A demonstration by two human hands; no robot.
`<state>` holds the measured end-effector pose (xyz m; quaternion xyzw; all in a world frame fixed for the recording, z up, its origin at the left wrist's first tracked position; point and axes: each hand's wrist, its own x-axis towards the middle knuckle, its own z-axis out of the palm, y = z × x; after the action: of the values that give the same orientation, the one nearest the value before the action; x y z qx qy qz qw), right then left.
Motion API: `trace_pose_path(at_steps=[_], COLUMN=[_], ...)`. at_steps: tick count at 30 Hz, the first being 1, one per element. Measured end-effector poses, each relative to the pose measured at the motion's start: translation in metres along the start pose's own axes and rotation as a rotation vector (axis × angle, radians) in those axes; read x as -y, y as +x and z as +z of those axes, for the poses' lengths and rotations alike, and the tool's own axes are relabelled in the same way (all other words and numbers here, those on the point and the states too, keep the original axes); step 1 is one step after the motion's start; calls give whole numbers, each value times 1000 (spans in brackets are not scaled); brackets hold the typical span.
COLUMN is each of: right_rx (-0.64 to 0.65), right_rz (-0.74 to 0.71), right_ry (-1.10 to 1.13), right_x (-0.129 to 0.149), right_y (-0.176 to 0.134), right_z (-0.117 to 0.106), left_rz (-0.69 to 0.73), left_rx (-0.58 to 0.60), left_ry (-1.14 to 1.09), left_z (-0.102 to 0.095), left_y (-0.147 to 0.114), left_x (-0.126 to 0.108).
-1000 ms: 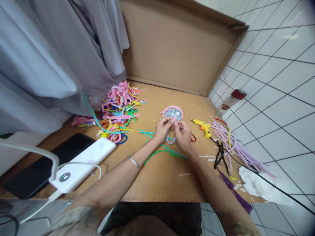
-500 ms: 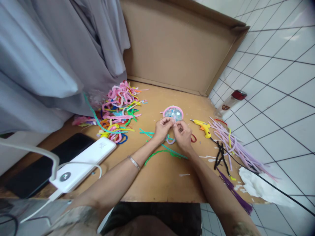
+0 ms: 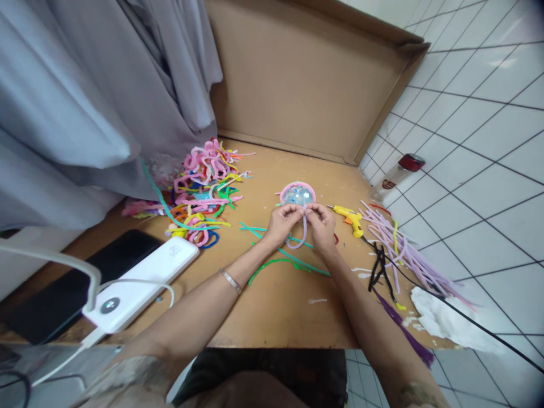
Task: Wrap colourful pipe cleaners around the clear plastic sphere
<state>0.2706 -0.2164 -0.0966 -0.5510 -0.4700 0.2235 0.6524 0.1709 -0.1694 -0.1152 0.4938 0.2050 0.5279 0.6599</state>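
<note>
A lavender pipe cleaner (image 3: 304, 231) is bent into a loop that hangs between my hands. My left hand (image 3: 282, 224) pinches it near its upper ends, thumb and forefinger pressed together. From the other side my right hand (image 3: 321, 223) grips the same spot, fingertips almost meeting the left ones. Just beyond my fingertips sits a clear dome with a pink rim (image 3: 298, 193), small coloured bits showing in it. Under and beside my hands lie teal pipe cleaners (image 3: 306, 266) and a bent green pipe cleaner (image 3: 272, 262). Part of a red one is hidden behind my right hand.
A tangled heap of colourful pipe cleaners (image 3: 208, 164) lies left. A yellow glue gun (image 3: 349, 219) rests at right, beside lavender pipe cleaners (image 3: 408, 255), black pieces (image 3: 377, 269) and a red-lidded bottle (image 3: 399, 173). A white power bank (image 3: 144, 283) is front left; a cardboard panel (image 3: 293, 73) stands behind.
My hands have shifted slightly, the right one turning outward. More of the lavender loop now shows between them, and more of the dome is uncovered.
</note>
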Motion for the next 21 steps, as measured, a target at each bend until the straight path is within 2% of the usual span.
trace_pose_path(at_steps=[11, 21], right_rx=[30, 3], right_rz=[7, 10], right_ry=[56, 72], right_x=[0, 1], right_y=[3, 3], right_z=[-2, -3], left_rz=[-34, -44], left_rx=[18, 33], left_ry=[-19, -15], left_z=[2, 1], left_y=[-1, 0], left_x=[-2, -1])
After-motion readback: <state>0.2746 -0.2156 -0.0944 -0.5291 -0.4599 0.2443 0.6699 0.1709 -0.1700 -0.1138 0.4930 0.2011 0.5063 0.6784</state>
